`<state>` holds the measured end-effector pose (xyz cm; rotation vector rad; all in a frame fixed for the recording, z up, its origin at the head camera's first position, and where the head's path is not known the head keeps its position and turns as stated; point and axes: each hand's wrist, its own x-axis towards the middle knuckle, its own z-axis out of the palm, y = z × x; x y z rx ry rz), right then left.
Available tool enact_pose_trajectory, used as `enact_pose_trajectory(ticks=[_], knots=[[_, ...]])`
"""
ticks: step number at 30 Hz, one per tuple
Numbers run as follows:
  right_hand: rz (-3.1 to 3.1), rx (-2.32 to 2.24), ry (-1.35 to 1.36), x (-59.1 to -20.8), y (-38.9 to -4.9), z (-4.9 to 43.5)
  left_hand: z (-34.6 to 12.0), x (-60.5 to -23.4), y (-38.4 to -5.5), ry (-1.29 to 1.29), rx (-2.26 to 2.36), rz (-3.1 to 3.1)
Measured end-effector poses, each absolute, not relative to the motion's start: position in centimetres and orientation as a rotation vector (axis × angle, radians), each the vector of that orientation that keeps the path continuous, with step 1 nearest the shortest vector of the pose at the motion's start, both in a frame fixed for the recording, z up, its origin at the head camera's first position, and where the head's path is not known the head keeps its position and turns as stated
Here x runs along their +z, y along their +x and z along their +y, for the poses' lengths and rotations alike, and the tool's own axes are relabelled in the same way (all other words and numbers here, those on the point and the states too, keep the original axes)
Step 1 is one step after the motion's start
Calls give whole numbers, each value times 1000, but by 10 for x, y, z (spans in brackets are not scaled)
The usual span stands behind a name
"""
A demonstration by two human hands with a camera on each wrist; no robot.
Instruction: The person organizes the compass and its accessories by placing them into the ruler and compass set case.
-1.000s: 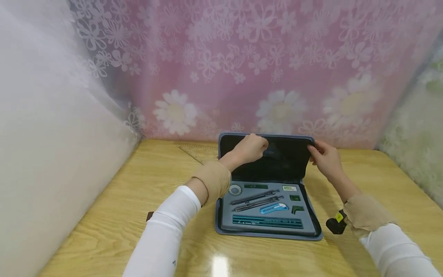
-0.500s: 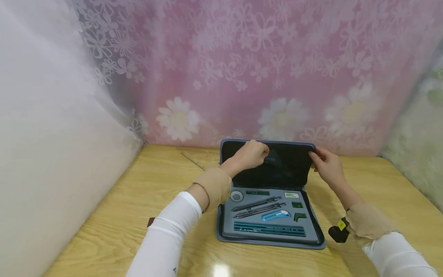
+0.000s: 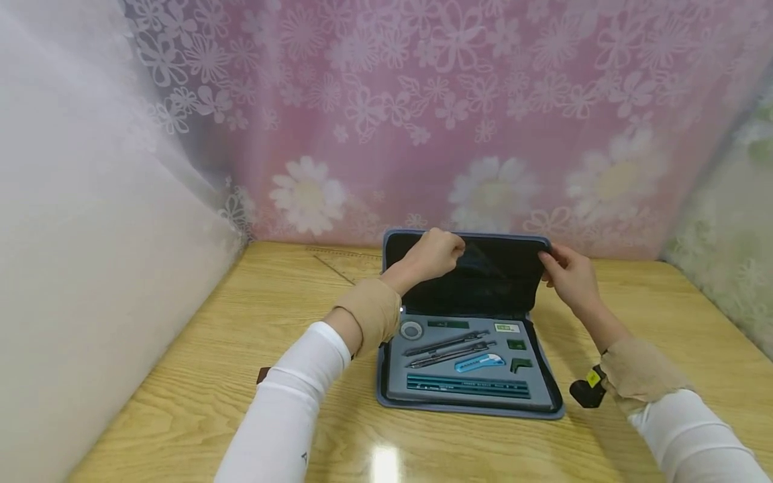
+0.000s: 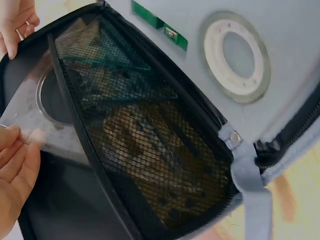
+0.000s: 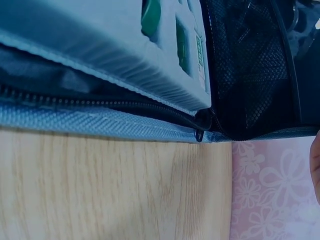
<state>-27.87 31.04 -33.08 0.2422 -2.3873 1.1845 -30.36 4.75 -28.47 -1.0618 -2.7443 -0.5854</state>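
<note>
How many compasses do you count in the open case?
2. The rear compass lies slantwise across the grey tray; the front compass lies just nearer the wearer, roughly parallel. More could be hidden behind the dark mesh pocket.

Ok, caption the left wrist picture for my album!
Left hand pinching a clear plastic sheet at the mesh pocket, right hand holding the lid.

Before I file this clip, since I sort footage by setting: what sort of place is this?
Probably an indoor desk or workbench: a wood-grain tabletop, a pink floral backdrop hanging behind it, and an open stationery case suggest so.
</note>
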Motion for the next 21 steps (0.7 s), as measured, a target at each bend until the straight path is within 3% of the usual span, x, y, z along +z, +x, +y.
enact_pose_trajectory(ticks=[14,21], knots=[[-2384,1193,230,-331,-277,309,44,-293,-306,-1056,-555,-2809],[-2375,1204,236,-331,-277,308,50,-292,-300,-954,-125,-2829]])
